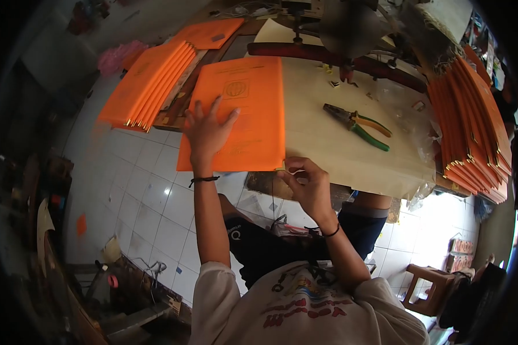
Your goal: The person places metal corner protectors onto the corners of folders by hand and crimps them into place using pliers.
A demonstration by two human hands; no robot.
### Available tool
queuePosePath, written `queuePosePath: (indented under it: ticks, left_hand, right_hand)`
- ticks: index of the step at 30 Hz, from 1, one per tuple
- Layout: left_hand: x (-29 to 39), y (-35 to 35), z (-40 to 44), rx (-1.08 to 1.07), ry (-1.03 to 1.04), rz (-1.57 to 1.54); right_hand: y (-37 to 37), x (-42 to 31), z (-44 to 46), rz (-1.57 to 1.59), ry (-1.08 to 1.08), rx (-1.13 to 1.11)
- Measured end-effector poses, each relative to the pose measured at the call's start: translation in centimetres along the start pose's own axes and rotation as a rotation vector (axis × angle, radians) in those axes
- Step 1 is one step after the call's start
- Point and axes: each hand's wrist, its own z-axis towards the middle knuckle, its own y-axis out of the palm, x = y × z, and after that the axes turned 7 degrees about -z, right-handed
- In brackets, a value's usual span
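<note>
An orange folder (250,109) with a round printed emblem lies on the worktable. My left hand (209,133) rests flat on its left part, fingers spread. At the folder's near right corner, my right hand (309,183) pinches with thumb and forefinger beside a small gold-coloured corner piece (281,166); what lies between the fingertips is too small to make out. Pliers (360,125) with green and yellow handles lie open to the right of the folder. A few small metal pieces (334,84) are scattered behind the pliers.
Orange folders with gold corners are stacked at the left (149,86) and at the right (469,126). Another orange folder (210,33) lies at the back left. A dark red bar (293,52) crosses the table's back. A brown stool (426,289) stands on the tiled floor, lower right.
</note>
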Motion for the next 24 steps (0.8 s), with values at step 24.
queuePosePath:
  ticks: [24]
  left_hand:
    - [2.3, -4.5, -10.6, 0.554, 0.255, -0.856]
  right_hand:
    - [-1.6, -3.1, 0.3, 0.254, 0.293, -0.194]
